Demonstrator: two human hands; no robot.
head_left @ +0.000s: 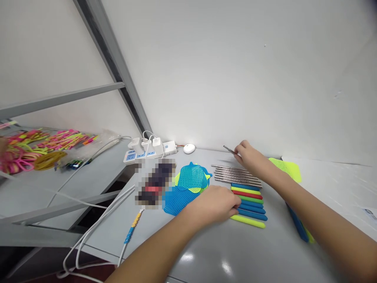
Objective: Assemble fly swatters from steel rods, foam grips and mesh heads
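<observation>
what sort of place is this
Probably a small workroom or workshop: metal rods and coloured sticks are laid out side by side on a grey table, with a pile of mesh pieces beside them.

White power strip against wall, chargers plugged in; white oval case just beside its right end. Pixelated dark item on grey worktop, yellow-blue cable sleeve below it. Grey metal post behind strip. Far left, blurry: pink-yellow bundles, tan loops, clear plastic bag.
</observation>
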